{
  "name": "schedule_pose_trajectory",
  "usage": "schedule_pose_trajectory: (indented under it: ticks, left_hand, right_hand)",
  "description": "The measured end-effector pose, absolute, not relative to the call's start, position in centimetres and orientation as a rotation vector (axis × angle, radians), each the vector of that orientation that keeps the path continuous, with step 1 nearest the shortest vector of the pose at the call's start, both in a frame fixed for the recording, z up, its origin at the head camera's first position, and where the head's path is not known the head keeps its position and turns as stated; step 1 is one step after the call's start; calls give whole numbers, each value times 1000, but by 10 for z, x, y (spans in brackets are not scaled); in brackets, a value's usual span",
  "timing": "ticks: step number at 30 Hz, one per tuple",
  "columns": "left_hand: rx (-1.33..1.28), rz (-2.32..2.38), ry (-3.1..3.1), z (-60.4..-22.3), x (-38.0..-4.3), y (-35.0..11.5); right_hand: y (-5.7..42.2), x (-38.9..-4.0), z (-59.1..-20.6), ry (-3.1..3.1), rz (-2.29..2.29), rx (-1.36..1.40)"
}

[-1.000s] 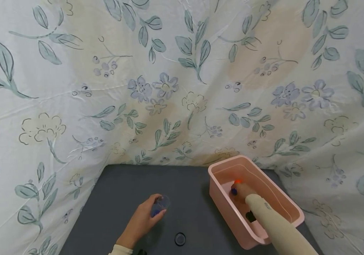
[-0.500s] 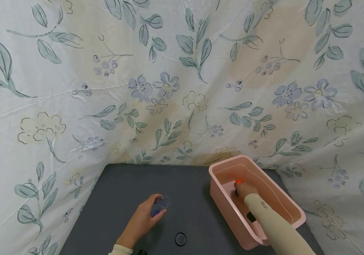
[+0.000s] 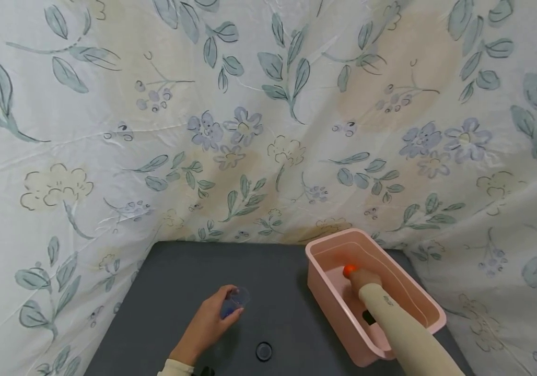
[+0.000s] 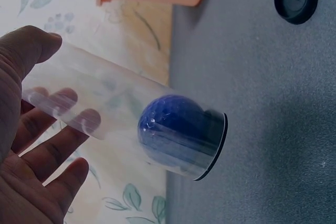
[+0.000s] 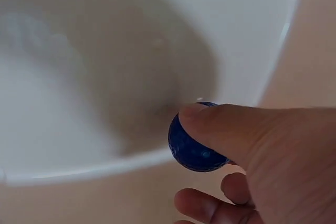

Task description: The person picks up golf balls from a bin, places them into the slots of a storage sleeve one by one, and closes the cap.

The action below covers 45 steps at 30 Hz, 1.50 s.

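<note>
My left hand (image 3: 208, 325) holds a clear plastic tube (image 4: 118, 85) by its upper part, tilted above the dark table. Inside, at the tube's black-edged lower end, lies a blue golf ball (image 4: 173, 129). My right hand (image 3: 364, 282) is down inside the pink bin (image 3: 317, 284) and pinches another blue golf ball (image 5: 197, 148) between thumb and fingers. That ball is hidden by the hand in the head view. An orange ball (image 3: 350, 270) shows just beyond the right fingertips. Whether they touch it, I cannot tell.
A round black cap (image 3: 264, 351) lies on the table (image 3: 188, 271) between the left hand and the bin. A small dark object (image 3: 369, 317) shows under the right forearm. Floral cloth (image 3: 249, 156) hangs behind and at both sides.
My right hand has shifted slightly inside the bin. In the head view its blue ball has gone out of sight, and more of the orange ball shows. The left hand stays nearly still.
</note>
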<state>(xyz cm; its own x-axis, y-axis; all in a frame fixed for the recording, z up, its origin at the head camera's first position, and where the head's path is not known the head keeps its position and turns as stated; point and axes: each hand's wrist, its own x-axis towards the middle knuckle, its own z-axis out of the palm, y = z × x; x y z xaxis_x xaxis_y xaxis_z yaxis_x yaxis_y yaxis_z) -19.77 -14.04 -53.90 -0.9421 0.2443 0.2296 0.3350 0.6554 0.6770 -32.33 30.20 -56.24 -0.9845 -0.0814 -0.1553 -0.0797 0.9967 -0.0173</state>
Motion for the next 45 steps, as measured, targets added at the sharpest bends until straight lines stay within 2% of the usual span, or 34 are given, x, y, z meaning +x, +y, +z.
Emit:
schedule_pose_trajectory:
  ticks: [4,16,34,45]
  left_hand:
    - [-480,-1153,-2740,-538,-197,-140]
    - [-477,-1130,-2740,-537,-195,-137]
    - [-502,-1113,-2736,-538,-197,-132]
    - [-481,-1109,-2744,-538,-199,-130]
  right_hand:
    - [301,-324,-557,3024,51,-224]
    - [293,-315,-531,3125,-152,-216]
    - [246,-291,-465,3262,-586,-302]
    - [209,-279,-444,3364,-752,-528]
